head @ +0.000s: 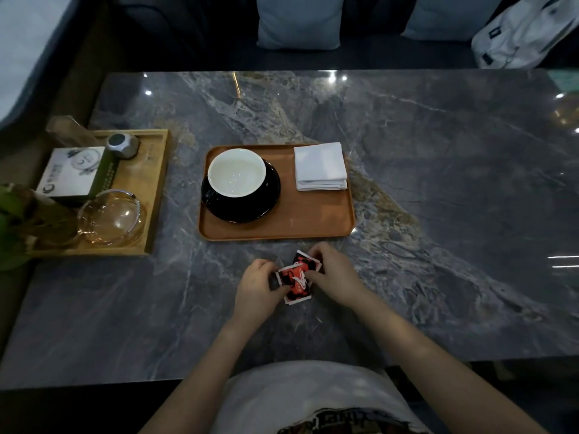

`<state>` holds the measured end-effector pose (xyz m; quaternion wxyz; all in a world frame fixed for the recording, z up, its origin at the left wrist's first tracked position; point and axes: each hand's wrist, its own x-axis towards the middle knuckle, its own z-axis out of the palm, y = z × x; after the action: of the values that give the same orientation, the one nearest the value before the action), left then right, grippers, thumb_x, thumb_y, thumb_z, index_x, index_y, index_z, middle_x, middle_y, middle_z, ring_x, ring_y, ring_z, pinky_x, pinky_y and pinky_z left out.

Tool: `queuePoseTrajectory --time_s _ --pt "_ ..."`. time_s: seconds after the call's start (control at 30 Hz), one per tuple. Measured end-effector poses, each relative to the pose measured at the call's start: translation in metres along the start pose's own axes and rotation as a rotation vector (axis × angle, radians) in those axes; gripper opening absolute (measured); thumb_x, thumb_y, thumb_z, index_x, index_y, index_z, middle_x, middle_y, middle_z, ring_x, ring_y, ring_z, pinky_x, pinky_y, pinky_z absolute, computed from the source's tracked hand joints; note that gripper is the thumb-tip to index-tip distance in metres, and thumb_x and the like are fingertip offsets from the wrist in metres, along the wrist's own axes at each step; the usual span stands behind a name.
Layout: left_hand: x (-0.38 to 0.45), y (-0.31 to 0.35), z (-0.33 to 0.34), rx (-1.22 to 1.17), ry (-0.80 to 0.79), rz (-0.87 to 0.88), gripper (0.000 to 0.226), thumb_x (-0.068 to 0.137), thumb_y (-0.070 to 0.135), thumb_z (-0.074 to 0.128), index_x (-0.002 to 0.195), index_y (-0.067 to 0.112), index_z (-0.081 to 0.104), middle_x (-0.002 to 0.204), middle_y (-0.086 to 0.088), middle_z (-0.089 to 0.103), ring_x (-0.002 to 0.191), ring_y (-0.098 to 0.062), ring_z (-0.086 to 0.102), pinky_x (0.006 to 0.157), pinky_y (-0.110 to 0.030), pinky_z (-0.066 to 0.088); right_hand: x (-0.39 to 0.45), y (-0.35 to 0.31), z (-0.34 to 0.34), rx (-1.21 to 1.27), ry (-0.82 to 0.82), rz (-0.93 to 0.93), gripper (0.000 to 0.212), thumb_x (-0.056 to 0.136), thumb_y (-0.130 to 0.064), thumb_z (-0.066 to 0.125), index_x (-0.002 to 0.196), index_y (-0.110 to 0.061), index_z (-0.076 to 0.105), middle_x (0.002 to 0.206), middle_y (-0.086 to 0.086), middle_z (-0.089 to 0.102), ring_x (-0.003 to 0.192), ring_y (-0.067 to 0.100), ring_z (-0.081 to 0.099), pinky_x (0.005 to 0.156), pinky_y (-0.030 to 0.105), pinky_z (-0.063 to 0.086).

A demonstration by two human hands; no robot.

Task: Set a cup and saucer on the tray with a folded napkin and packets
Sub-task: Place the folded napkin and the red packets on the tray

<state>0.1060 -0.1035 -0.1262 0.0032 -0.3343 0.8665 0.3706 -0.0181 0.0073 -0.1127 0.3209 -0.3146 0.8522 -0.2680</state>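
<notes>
An orange-brown tray (313, 220) lies in the middle of the marble table. On its left half a cup (236, 172), black outside and white inside, stands on a black saucer (247, 211). A folded white napkin (320, 166) rests in the tray's far right corner. Just in front of the tray, red, black and white packets (297, 278) sit on the table between my hands. My left hand (257, 285) pinches them from the left and my right hand (333, 275) from the right.
A light wooden tray (156, 183) at the left holds a white and green box (73, 173), a metal object (122, 146) and a glass ashtray (111, 217). A green plant (12, 227) is at the left edge. Cushions and a white bag (526, 32) lie behind the table.
</notes>
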Motion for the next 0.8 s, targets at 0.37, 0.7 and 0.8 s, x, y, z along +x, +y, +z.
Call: queuePoseTrajectory --time_s 0.37,0.7,0.8 --pt "0.060 0.032 -0.029 -0.585 -0.300 -0.243 0.015 0.078 0.002 0.068 0.074 0.012 0.058 0.071 -0.011 0.063 0.063 -0.025 0.059 0.060 -0.032 0.051 0.022 0.013 -0.065 0.232 0.164 0.032 0.017 0.084 -0.008 0.060 0.100 -0.011 0.061 0.096 0.014 0.068 0.088 0.029 0.062 0.078 0.036 0.046" --pt "0.107 0.058 -0.027 -0.722 -0.178 -0.317 0.015 0.084 0.001 0.061 0.095 0.005 0.052 0.074 -0.004 0.058 0.065 -0.014 0.059 0.049 -0.019 0.052 0.064 0.007 -0.075 0.844 0.218 0.474 0.021 0.081 0.004 0.062 0.074 -0.012 0.049 0.069 0.009 0.061 0.035 0.005 0.060 0.037 0.018 0.048" --pt "0.112 0.053 -0.023 -0.695 -0.157 -0.318 0.014 0.082 0.001 0.062 0.090 0.008 0.052 0.076 -0.006 0.059 0.067 -0.017 0.060 0.048 -0.020 0.053 0.064 0.009 -0.064 0.819 0.225 0.509 0.018 0.080 -0.002 0.065 0.072 -0.012 0.053 0.066 0.007 0.062 0.035 0.003 0.060 0.034 0.016 0.044"
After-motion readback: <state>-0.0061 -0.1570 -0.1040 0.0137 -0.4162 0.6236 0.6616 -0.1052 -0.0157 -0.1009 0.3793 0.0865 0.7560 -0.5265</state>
